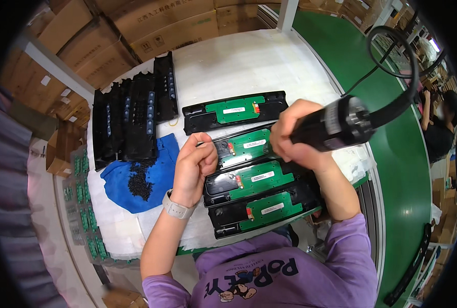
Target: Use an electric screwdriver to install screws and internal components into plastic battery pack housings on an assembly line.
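- Right now the right hand (296, 134) is wrapped tight around the barrel of a black electric screwdriver (336, 124), all fingers curled shut on it; its thick black cable (399, 77) loops off toward one o'clock.
- The screwdriver's tip is hidden behind the hand, so whether it touches the board below cannot be told.
- At nine o'clock from that fist, the left hand (193, 167) is loosely curled, fingertips pinched together at the left end of a black plastic housing (241, 146); it may be pinching a small screw, though the view is too small to be sure.
- A pale watch (177, 209) sits on the left wrist.
- The housing under both hands carries a green circuit board (249, 144) with a white label.
- Two more like housings (262, 197) lie just below it at six o'clock, and a fourth (234, 110) lies just above at twelve.
- At nine o'clock from the left hand, a blue cloth (156, 177) holds a heap of small black screws (140, 179).
- Further out at ten o'clock, empty black housings (131, 120) lie in a row.
- Green boards (84, 215) lie stacked along the table's left edge.
- A green conveyor belt (398, 169) runs at three o'clock, with another person (439, 128) beyond it.
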A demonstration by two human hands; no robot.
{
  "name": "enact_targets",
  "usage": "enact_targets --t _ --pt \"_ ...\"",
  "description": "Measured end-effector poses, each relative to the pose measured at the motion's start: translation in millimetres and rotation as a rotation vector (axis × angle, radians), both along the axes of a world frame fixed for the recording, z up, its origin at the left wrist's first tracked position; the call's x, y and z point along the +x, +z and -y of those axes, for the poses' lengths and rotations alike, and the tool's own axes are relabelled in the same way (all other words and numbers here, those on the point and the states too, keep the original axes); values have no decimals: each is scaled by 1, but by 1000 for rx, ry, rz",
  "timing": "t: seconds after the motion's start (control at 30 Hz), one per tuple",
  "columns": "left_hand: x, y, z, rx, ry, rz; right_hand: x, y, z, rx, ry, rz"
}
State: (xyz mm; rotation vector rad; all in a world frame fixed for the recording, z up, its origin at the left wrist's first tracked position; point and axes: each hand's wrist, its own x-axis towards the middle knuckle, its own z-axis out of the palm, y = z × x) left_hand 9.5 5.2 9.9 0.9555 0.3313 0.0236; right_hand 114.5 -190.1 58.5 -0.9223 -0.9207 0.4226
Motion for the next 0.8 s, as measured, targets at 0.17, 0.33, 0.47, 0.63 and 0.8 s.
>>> enact_targets --t 0.17,0.33,0.47,0.63,0.8 --pt "-4 -1 8 -164 -92 81 2 21 -3 361 107 -77" --pt "-7 -1 10 -98 -192 105 3 26 -2 463 70 -75" --pt "-10 1 13 -73 -247 72 1 23 -3 465 25 -78" --pt "-10 -2 16 53 -255 103 1 17 -6 481 39 -122" --pt "-10 -4 17 77 -265 104 0 15 -7 473 10 -151"
